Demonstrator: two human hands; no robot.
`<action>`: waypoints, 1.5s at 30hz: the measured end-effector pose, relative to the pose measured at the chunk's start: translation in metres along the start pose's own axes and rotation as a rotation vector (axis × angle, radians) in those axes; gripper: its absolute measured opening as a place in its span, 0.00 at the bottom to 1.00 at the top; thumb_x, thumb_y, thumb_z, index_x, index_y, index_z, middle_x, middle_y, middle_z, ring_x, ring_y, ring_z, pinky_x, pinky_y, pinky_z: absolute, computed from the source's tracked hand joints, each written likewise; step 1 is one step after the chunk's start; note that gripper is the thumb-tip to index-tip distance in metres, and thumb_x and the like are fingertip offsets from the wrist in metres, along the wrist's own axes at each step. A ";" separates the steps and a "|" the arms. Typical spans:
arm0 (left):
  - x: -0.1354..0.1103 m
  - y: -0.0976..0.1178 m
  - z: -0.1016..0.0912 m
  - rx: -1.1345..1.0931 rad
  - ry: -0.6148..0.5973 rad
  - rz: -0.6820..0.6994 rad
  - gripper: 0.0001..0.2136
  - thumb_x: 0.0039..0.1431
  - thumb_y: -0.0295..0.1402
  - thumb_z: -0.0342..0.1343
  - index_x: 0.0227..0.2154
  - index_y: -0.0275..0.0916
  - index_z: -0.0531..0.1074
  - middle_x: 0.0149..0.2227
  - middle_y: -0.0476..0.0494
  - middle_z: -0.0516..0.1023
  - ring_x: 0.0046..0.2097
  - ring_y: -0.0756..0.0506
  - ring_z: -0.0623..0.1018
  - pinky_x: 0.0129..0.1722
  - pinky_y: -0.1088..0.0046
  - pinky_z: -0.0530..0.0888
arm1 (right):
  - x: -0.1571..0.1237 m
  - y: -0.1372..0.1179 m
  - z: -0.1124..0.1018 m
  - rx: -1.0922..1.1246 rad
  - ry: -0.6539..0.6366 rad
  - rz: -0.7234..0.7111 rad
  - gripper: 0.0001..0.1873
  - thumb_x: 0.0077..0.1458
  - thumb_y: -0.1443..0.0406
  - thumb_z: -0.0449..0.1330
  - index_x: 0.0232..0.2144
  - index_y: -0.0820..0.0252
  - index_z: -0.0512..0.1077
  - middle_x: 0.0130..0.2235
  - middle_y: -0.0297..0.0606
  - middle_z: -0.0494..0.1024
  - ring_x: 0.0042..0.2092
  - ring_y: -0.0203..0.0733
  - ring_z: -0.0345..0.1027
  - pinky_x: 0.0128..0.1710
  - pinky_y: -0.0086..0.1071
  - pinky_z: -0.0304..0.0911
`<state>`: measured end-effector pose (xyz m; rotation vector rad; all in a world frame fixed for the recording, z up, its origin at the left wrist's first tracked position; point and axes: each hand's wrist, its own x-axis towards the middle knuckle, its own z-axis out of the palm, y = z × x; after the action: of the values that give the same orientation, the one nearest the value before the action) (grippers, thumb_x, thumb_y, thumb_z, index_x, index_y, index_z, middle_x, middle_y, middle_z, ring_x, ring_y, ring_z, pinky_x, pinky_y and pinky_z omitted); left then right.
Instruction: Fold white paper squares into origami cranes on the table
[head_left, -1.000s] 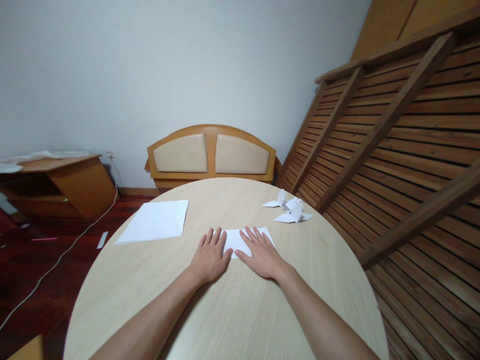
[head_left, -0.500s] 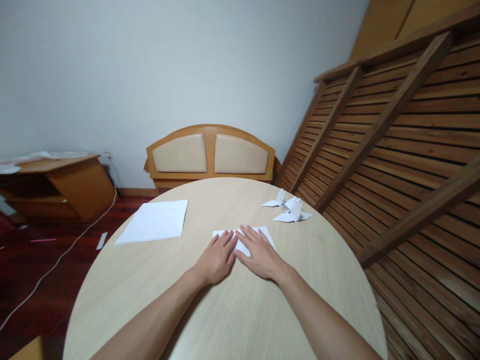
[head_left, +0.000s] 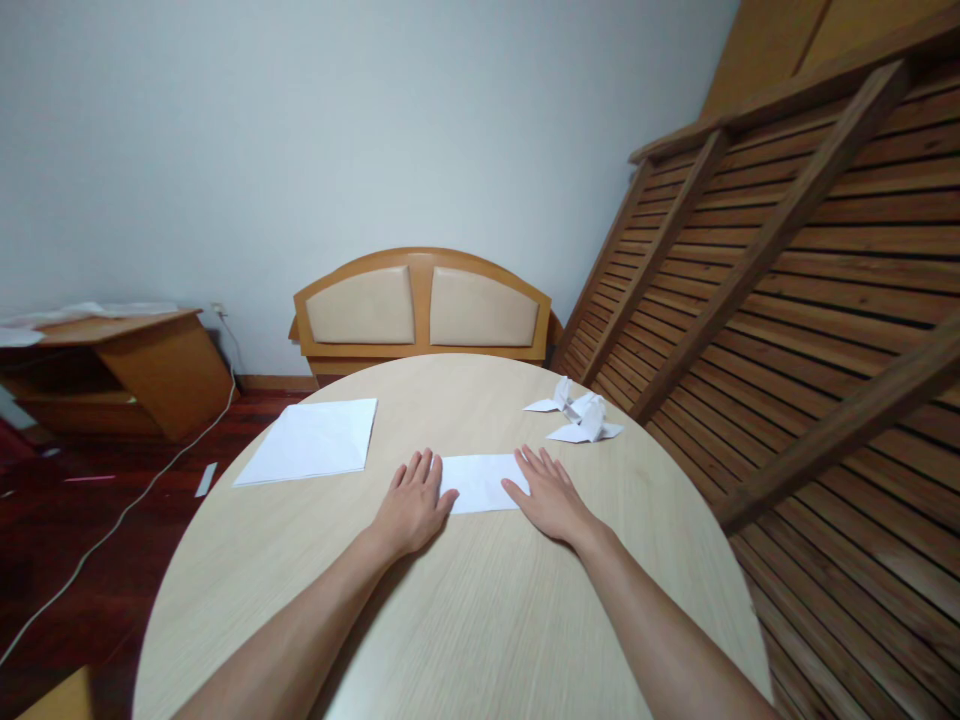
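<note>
1. Wall [head_left: 300, 150]: pale, plain, behind everything.
2. Slatted wooden panel [head_left: 810, 260]: brown, leaning at the right, crossed by diagonal beams.
3. Surface [head_left: 480, 620]: round, light wood grain; carries all the paper items.
4. Floor [head_left: 67, 540]: dark red boards at the left, with a white cable [head_left: 112, 525] trailing across them and a small paper strip [head_left: 205, 479] near the surface's edge.
5. Padded headboard [head_left: 424, 310]: orange wood frame with two beige panels, upright against the wall beyond the surface.
6. Low wooden cabinet [head_left: 127, 370]: far left, tilted in view, with pale material on top.
7. White sheets [head_left: 307, 440]: plain white, lying flat at the far left of the surface, well apart from the hands.
8. Left hand [head_left: 409, 505]: open, palm down, fingers flat; thumb at the left end of the folded paper.
9. Right hand [head_left: 551, 495]: open, palm down, pressed flat on the right end of the same paper.
10. Folded paper [head_left: 480, 482]: white rectangle, plain face, flat on the surface between the two hands.
11. Folded paper figures [head_left: 581, 418]: small, white, far right of the surface, beside the panel.
</note>
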<state>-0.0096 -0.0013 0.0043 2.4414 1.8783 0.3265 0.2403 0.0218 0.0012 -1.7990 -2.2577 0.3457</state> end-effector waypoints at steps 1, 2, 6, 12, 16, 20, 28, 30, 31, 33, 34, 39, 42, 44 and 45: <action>0.000 0.000 -0.002 -0.003 0.012 0.002 0.29 0.68 0.44 0.42 0.65 0.29 0.57 0.68 0.27 0.54 0.70 0.32 0.53 0.65 0.49 0.55 | 0.000 0.000 0.000 0.000 0.016 -0.003 0.39 0.64 0.44 0.44 0.68 0.61 0.52 0.71 0.44 0.46 0.72 0.56 0.32 0.68 0.53 0.33; 0.000 -0.001 -0.004 -0.011 0.023 0.025 0.28 0.68 0.44 0.42 0.65 0.31 0.57 0.69 0.28 0.53 0.70 0.33 0.52 0.65 0.49 0.55 | 0.000 -0.001 0.001 -0.003 0.039 -0.006 0.38 0.64 0.45 0.45 0.68 0.59 0.54 0.71 0.45 0.45 0.72 0.57 0.32 0.68 0.54 0.33; -0.004 -0.001 -0.012 -0.059 -0.003 0.190 0.28 0.66 0.47 0.45 0.65 0.39 0.58 0.69 0.35 0.54 0.70 0.36 0.54 0.66 0.49 0.54 | 0.002 -0.003 0.000 -0.026 0.164 -0.005 0.32 0.63 0.49 0.52 0.65 0.52 0.59 0.71 0.46 0.46 0.71 0.59 0.37 0.66 0.54 0.37; -0.008 0.002 -0.013 -0.037 -0.013 0.196 0.31 0.64 0.53 0.46 0.64 0.41 0.61 0.68 0.33 0.58 0.68 0.33 0.58 0.64 0.48 0.56 | 0.005 -0.005 -0.011 0.029 0.324 -0.048 0.25 0.61 0.56 0.56 0.59 0.54 0.68 0.62 0.47 0.65 0.62 0.56 0.57 0.59 0.49 0.55; -0.007 0.007 -0.017 -0.008 0.042 0.176 0.25 0.67 0.47 0.43 0.61 0.40 0.64 0.64 0.34 0.65 0.64 0.34 0.65 0.61 0.52 0.59 | -0.004 -0.018 -0.012 0.179 0.221 -0.302 0.30 0.59 0.53 0.59 0.61 0.54 0.65 0.62 0.44 0.66 0.63 0.51 0.57 0.62 0.45 0.54; -0.005 0.007 -0.027 -0.028 0.070 0.214 0.18 0.69 0.37 0.41 0.52 0.40 0.72 0.53 0.35 0.74 0.54 0.37 0.72 0.55 0.56 0.65 | -0.011 -0.027 -0.010 0.247 0.027 -0.503 0.36 0.55 0.50 0.63 0.63 0.53 0.63 0.64 0.42 0.65 0.65 0.48 0.55 0.65 0.43 0.50; -0.001 0.000 -0.035 -0.086 0.044 0.323 0.18 0.71 0.36 0.41 0.40 0.39 0.77 0.37 0.39 0.75 0.42 0.41 0.74 0.46 0.62 0.69 | -0.010 -0.022 -0.015 0.247 -0.097 -0.500 0.43 0.47 0.42 0.66 0.61 0.53 0.66 0.64 0.44 0.64 0.66 0.52 0.53 0.69 0.51 0.35; -0.001 0.000 -0.033 -0.101 0.047 0.339 0.17 0.70 0.35 0.42 0.40 0.39 0.77 0.38 0.39 0.75 0.43 0.41 0.74 0.46 0.62 0.70 | -0.011 -0.023 -0.016 0.232 -0.112 -0.499 0.46 0.43 0.41 0.67 0.61 0.52 0.66 0.65 0.45 0.63 0.67 0.54 0.51 0.68 0.53 0.32; -0.001 0.000 -0.031 -0.114 0.052 0.345 0.16 0.70 0.35 0.43 0.41 0.38 0.77 0.39 0.39 0.75 0.43 0.41 0.74 0.47 0.63 0.70 | -0.012 -0.024 -0.017 0.224 -0.114 -0.499 0.47 0.43 0.40 0.67 0.61 0.52 0.66 0.65 0.45 0.63 0.68 0.55 0.50 0.68 0.54 0.31; -0.001 -0.001 -0.029 -0.137 0.062 0.368 0.14 0.69 0.35 0.45 0.44 0.38 0.76 0.44 0.38 0.75 0.46 0.41 0.74 0.49 0.63 0.70 | -0.013 -0.026 -0.017 0.214 -0.108 -0.504 0.47 0.42 0.41 0.68 0.61 0.52 0.65 0.65 0.45 0.63 0.68 0.56 0.48 0.68 0.56 0.30; -0.002 -0.002 -0.028 -0.143 0.065 0.385 0.13 0.68 0.34 0.47 0.46 0.37 0.75 0.46 0.37 0.75 0.48 0.40 0.73 0.51 0.62 0.70 | -0.013 -0.027 -0.018 0.212 -0.101 -0.510 0.46 0.43 0.42 0.68 0.61 0.51 0.66 0.65 0.45 0.63 0.68 0.56 0.49 0.68 0.56 0.31; -0.003 -0.006 -0.024 -0.145 0.072 0.419 0.14 0.66 0.33 0.50 0.50 0.37 0.73 0.51 0.37 0.74 0.52 0.40 0.72 0.56 0.60 0.69 | -0.014 -0.032 -0.019 0.226 -0.050 -0.586 0.35 0.50 0.48 0.67 0.57 0.53 0.70 0.61 0.43 0.69 0.65 0.51 0.57 0.66 0.47 0.46; -0.002 -0.008 -0.022 -0.153 0.072 0.417 0.14 0.66 0.33 0.49 0.50 0.38 0.73 0.51 0.37 0.75 0.53 0.40 0.72 0.56 0.59 0.70 | -0.016 -0.036 -0.019 0.222 -0.035 -0.635 0.34 0.48 0.49 0.70 0.55 0.54 0.73 0.60 0.43 0.70 0.63 0.51 0.59 0.64 0.44 0.51; -0.002 -0.009 -0.021 -0.167 0.077 0.438 0.15 0.67 0.33 0.49 0.53 0.40 0.72 0.54 0.37 0.73 0.54 0.40 0.72 0.56 0.59 0.69 | -0.017 -0.039 -0.019 0.216 -0.025 -0.658 0.33 0.47 0.50 0.71 0.53 0.53 0.74 0.60 0.43 0.71 0.63 0.52 0.60 0.64 0.45 0.51; -0.002 -0.009 -0.021 -0.176 0.078 0.455 0.16 0.67 0.33 0.48 0.54 0.41 0.71 0.56 0.37 0.72 0.55 0.40 0.71 0.57 0.59 0.69 | -0.018 -0.040 -0.019 0.216 -0.020 -0.669 0.31 0.48 0.50 0.70 0.52 0.53 0.74 0.59 0.43 0.72 0.62 0.52 0.61 0.64 0.45 0.51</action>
<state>-0.0222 -0.0025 0.0230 2.7362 1.2297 0.5818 0.2137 -0.0036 0.0316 -0.8653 -2.5471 0.4459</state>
